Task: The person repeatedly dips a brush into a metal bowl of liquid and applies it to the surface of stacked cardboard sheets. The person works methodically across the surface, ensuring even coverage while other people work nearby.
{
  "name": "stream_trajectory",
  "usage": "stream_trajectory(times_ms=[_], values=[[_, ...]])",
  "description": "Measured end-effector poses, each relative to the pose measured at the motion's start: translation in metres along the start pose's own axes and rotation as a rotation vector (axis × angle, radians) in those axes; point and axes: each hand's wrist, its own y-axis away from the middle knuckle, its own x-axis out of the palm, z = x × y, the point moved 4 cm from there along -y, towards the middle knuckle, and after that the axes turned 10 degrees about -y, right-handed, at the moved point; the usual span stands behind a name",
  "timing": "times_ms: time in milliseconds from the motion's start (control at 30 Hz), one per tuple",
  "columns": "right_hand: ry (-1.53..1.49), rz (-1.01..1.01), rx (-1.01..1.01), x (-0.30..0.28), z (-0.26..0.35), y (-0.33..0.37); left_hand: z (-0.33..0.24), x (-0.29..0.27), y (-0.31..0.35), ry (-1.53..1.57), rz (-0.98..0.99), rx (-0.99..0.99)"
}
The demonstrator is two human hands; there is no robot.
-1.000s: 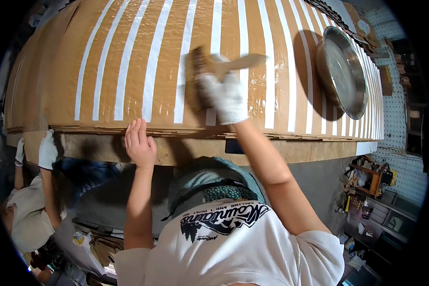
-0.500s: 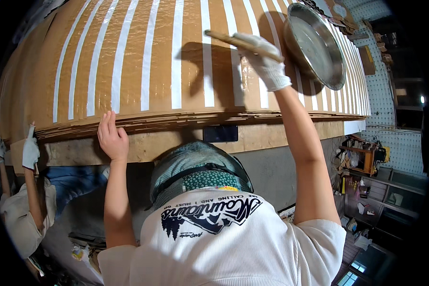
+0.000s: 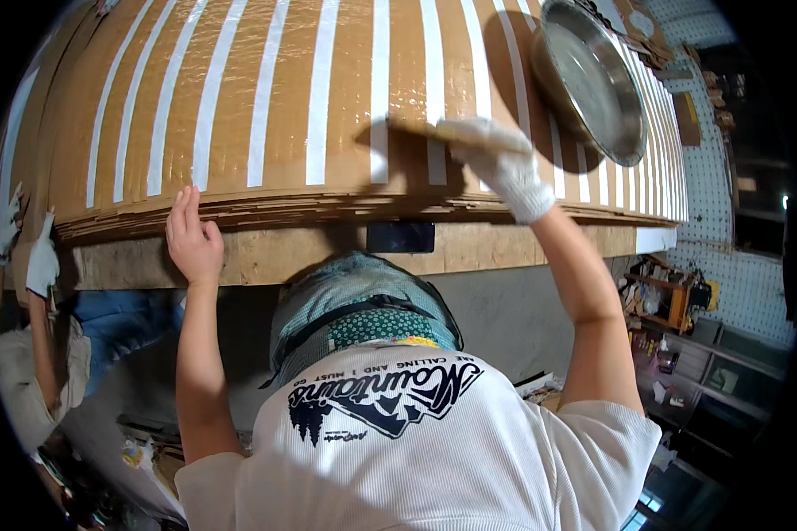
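Note:
My left hand is bare, its fingers stretched out flat against the near edge of a stack of brown cardboard sheets. On my right hand is a white knit glove, closed around a long, flat wooden brush. The brush is held low over the top sheet, its underside hidden and slightly blurred; I cannot tell whether it touches. White strips run across the glossy, wet-looking top sheet. A metal basin with cloudy liquid sits on the sheets, right of my right hand.
A dark phone lies on the wooden table edge before me. At the far left, another person's gloved hands are at the stack's edge. Cluttered shelves stand to the right.
My right hand has brought the brush nearer to me, toward the stack's front edge. My left hand stays at the edge. The other person's hand at far left has risen.

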Motion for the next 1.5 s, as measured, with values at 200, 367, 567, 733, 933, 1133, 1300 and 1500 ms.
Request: stream_trajectory(times_ms=[200, 367, 567, 733, 933, 1133, 1300, 1500], values=[[-0.385, 0.228, -0.176, -0.021, 0.012, 0.012, -0.002, 0.001, 0.001, -0.001, -0.027, -0.017], [-0.261, 0.078, -0.062, 0.006, 0.059, -0.063, 0.003, -0.002, 0.002, -0.022, 0.010, -0.002], [0.237, 0.304, -0.077, 0.062, 0.097, -0.029, -0.002, -0.001, 0.003, 0.037, 0.011, -0.022], [-0.425, 0.352, 0.024, 0.028, 0.074, -0.063, 0.002, -0.001, 0.007, 0.025, 0.008, -0.051], [0.224, 0.331, -0.071, 0.051, 0.099, -0.033, 0.000, -0.002, 0.006, 0.089, 0.010, -0.069], [-0.361, 0.289, -0.027, 0.020, 0.116, -0.091, 0.007, -0.005, 0.010, 0.106, 0.018, -0.097], [0.019, 0.248, -0.022, 0.077, 0.156, -0.111, 0.006, -0.010, 0.003, 0.158, 0.073, -0.061], [-0.106, 0.289, -0.273, 0.078, 0.159, -0.104, 0.009, -0.012, 0.009, 0.242, 0.068, -0.084]])
